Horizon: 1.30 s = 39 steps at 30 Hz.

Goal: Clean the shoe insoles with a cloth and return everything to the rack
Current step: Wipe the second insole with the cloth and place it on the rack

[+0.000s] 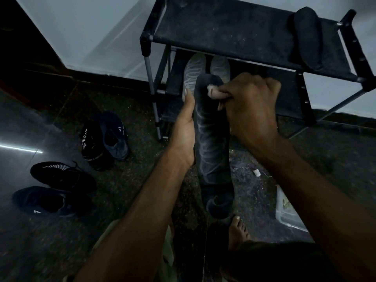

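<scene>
Dimly lit as it is, I can make out my left hand (186, 127) gripping the long edge of a dark grey shoe insole with pale wavy lines (211, 139), held lengthwise just in front of the black fabric-shelved shoe rack with grey metal legs (240, 31). My right hand (251, 102) is clenched at the insole's far end, fingers curled round what I take to be a dark cloth (211, 79); only a small fold of it shows past the fingertips, and the rest is buried in the fist. The insole's near end fades into shadow above my bare foot (238, 228), so I cannot tell where it finishes. On the rack's lower shelf, two pale grey patterned insoles (193, 70) lie side by side, their far ends hidden under the top shelf. A black insole-shaped piece (307, 37) lies on the top shelf's right end; its detail is lost in the dark. Left of the rack, four dark sneakers (105, 139) sit on the speckled floor. A clear plastic container (284, 210), right of my foot, is partly covered by my right forearm.
</scene>
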Each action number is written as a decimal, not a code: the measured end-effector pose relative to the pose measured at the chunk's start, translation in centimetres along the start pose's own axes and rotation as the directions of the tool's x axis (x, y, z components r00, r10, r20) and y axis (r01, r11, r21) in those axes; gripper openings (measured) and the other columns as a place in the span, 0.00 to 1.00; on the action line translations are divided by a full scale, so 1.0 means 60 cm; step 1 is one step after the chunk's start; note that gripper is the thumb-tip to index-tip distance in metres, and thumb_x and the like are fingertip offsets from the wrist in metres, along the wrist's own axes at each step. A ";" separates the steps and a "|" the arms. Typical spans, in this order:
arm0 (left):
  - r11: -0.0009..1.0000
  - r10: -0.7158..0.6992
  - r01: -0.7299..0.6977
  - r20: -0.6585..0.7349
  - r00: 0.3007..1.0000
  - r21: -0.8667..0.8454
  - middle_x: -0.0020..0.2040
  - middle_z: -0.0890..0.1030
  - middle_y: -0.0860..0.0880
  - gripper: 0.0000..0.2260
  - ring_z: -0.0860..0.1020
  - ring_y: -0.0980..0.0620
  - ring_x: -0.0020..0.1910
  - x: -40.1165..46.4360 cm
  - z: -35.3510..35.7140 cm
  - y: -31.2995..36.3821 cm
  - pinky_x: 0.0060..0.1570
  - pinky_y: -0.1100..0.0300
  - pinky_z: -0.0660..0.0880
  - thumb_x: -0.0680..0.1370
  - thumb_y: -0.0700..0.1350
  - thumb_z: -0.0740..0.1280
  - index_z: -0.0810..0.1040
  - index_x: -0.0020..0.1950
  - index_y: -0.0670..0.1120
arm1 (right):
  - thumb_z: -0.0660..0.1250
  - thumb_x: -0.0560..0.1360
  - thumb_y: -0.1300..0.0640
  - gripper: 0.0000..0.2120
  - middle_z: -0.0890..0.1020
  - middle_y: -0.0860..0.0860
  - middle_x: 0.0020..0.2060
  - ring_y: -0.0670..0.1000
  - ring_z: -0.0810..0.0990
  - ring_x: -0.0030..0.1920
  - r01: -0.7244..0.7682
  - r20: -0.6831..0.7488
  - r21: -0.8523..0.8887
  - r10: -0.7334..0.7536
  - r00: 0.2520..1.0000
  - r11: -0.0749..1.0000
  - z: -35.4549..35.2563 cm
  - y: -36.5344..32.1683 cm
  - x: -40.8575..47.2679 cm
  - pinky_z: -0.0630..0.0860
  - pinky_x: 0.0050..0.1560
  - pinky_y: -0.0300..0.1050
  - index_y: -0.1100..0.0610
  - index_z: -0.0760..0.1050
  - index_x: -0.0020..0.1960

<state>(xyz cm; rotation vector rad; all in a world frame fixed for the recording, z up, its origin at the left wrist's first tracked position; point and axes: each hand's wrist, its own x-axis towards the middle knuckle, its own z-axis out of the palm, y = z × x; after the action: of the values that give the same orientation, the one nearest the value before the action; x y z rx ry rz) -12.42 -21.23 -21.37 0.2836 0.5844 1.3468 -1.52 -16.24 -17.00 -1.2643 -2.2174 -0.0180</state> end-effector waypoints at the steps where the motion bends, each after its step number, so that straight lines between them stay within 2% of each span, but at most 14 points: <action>1: 1.000 0.001 -0.001 0.007 1.000 -0.007 0.62 0.78 0.41 0.28 0.75 0.43 0.64 -0.001 -0.002 0.000 0.67 0.49 0.70 0.81 0.62 0.53 0.72 0.68 0.42 | 0.54 0.79 0.42 0.21 0.83 0.50 0.43 0.53 0.79 0.47 0.029 0.015 0.048 -0.029 0.999 0.998 -0.001 -0.010 -0.010 0.57 0.51 0.46 0.50 0.84 0.46; 4: 1.000 -0.002 0.003 0.011 1.000 -0.027 0.60 0.79 0.42 0.24 0.76 0.45 0.63 -0.003 -0.009 -0.002 0.63 0.50 0.72 0.81 0.60 0.56 0.75 0.65 0.44 | 0.63 0.78 0.53 0.11 0.84 0.49 0.43 0.52 0.80 0.48 0.107 0.029 0.114 -0.111 0.993 0.988 0.006 -0.032 -0.014 0.58 0.52 0.47 0.50 0.84 0.48; 7: 1.000 0.014 -0.015 0.013 1.000 0.014 0.56 0.82 0.43 0.23 0.80 0.46 0.58 -0.005 -0.003 -0.002 0.59 0.52 0.76 0.84 0.58 0.51 0.78 0.60 0.43 | 0.60 0.77 0.52 0.12 0.83 0.48 0.44 0.52 0.78 0.50 0.069 0.010 -0.020 -0.069 0.998 0.997 0.008 -0.020 0.023 0.57 0.51 0.47 0.49 0.83 0.48; 10: 0.999 0.003 -0.003 0.001 1.000 0.044 0.53 0.83 0.44 0.24 0.82 0.47 0.53 -0.006 0.003 -0.001 0.53 0.53 0.79 0.84 0.58 0.49 0.78 0.59 0.44 | 0.63 0.73 0.60 0.11 0.81 0.53 0.45 0.55 0.77 0.49 -0.041 0.012 -0.160 0.043 0.999 0.986 0.004 0.001 0.035 0.55 0.48 0.47 0.52 0.83 0.48; 12: 1.000 0.010 -0.011 0.017 1.000 0.021 0.55 0.83 0.43 0.25 0.81 0.46 0.55 -0.007 0.001 0.000 0.57 0.52 0.78 0.83 0.58 0.51 0.80 0.59 0.43 | 0.64 0.74 0.60 0.10 0.81 0.54 0.44 0.56 0.77 0.47 -0.029 0.019 -0.150 0.033 0.999 0.988 0.001 -0.003 0.020 0.56 0.49 0.47 0.52 0.83 0.48; 14: 1.000 0.031 -0.031 0.010 0.999 0.007 0.56 0.82 0.42 0.25 0.80 0.46 0.56 -0.005 -0.001 0.002 0.58 0.51 0.77 0.82 0.59 0.52 0.79 0.61 0.43 | 0.65 0.76 0.59 0.09 0.82 0.52 0.44 0.53 0.79 0.47 -0.070 0.049 0.047 0.067 0.997 0.996 0.001 -0.007 -0.001 0.65 0.55 0.49 0.52 0.84 0.48; 16: 0.999 0.035 -0.035 -0.007 0.999 0.032 0.55 0.79 0.42 0.25 0.77 0.46 0.54 -0.001 0.000 0.002 0.56 0.51 0.74 0.82 0.60 0.54 0.75 0.62 0.41 | 0.68 0.75 0.59 0.05 0.83 0.49 0.41 0.47 0.82 0.42 -0.216 0.041 0.350 0.216 0.976 0.912 -0.005 0.000 -0.007 0.78 0.48 0.51 0.54 0.83 0.47; 19: 0.999 0.028 -0.026 -0.079 0.996 0.033 0.51 0.79 0.43 0.26 0.77 0.46 0.50 0.000 -0.001 0.002 0.55 0.49 0.73 0.82 0.61 0.54 0.76 0.60 0.41 | 0.69 0.75 0.62 0.03 0.82 0.46 0.36 0.40 0.80 0.37 -0.327 -0.013 0.511 0.388 0.922 0.795 -0.016 0.020 0.000 0.78 0.38 0.39 0.59 0.79 0.42; 23: 0.999 0.026 -0.024 -0.108 0.994 0.027 0.53 0.81 0.43 0.28 0.79 0.44 0.52 -0.001 0.001 0.001 0.57 0.47 0.76 0.81 0.61 0.55 0.74 0.68 0.40 | 0.67 0.76 0.63 0.04 0.78 0.49 0.41 0.42 0.79 0.44 -0.242 -0.119 0.412 0.315 0.942 0.878 -0.025 0.020 0.000 0.73 0.42 0.30 0.62 0.79 0.44; 27: 0.999 0.050 -0.050 -0.076 0.996 -0.007 0.57 0.80 0.41 0.27 0.78 0.43 0.58 -0.002 0.001 -0.003 0.63 0.48 0.73 0.82 0.59 0.53 0.73 0.68 0.40 | 0.69 0.77 0.59 0.07 0.76 0.55 0.53 0.42 0.76 0.48 -0.147 -0.007 0.346 0.160 0.987 0.926 -0.011 -0.006 -0.018 0.69 0.47 0.23 0.61 0.82 0.51; 32: 1.000 0.025 -0.024 -0.109 0.994 0.011 0.52 0.83 0.44 0.23 0.82 0.47 0.55 -0.008 0.003 0.001 0.57 0.53 0.78 0.83 0.57 0.51 0.77 0.60 0.42 | 0.65 0.79 0.57 0.12 0.77 0.57 0.57 0.50 0.78 0.55 -0.062 0.056 0.296 0.047 0.997 0.953 0.006 -0.022 -0.048 0.75 0.56 0.37 0.64 0.80 0.55; 35: 0.999 0.029 -0.023 -0.123 0.992 0.048 0.58 0.79 0.41 0.26 0.76 0.42 0.63 -0.009 0.009 0.000 0.68 0.47 0.69 0.82 0.57 0.52 0.72 0.68 0.39 | 0.63 0.77 0.66 0.10 0.81 0.60 0.52 0.56 0.81 0.51 -0.029 0.008 0.236 0.028 1.000 0.971 0.003 -0.014 -0.048 0.79 0.52 0.48 0.66 0.81 0.54; 37: 0.999 0.027 -0.025 -0.095 0.995 0.023 0.57 0.80 0.40 0.27 0.78 0.42 0.59 -0.007 0.004 -0.006 0.66 0.45 0.71 0.82 0.60 0.52 0.74 0.66 0.40 | 0.64 0.76 0.68 0.09 0.82 0.59 0.48 0.57 0.81 0.48 -0.066 -0.006 0.243 0.070 0.998 0.968 0.000 -0.010 -0.043 0.79 0.48 0.56 0.65 0.80 0.53; 39: 1.000 0.024 -0.026 -0.085 0.996 -0.015 0.54 0.82 0.41 0.27 0.81 0.43 0.55 -0.006 -0.001 -0.008 0.61 0.46 0.75 0.82 0.61 0.51 0.77 0.62 0.41 | 0.66 0.77 0.66 0.10 0.83 0.57 0.49 0.55 0.82 0.48 -0.125 0.013 0.292 0.127 0.992 0.948 -0.001 -0.012 -0.039 0.80 0.47 0.55 0.62 0.79 0.56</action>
<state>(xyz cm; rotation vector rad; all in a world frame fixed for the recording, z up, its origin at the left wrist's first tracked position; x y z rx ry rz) -12.08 -21.69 -21.62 0.2222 0.6427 1.3922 -1.17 -18.49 -17.94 -1.2328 -2.0378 0.3437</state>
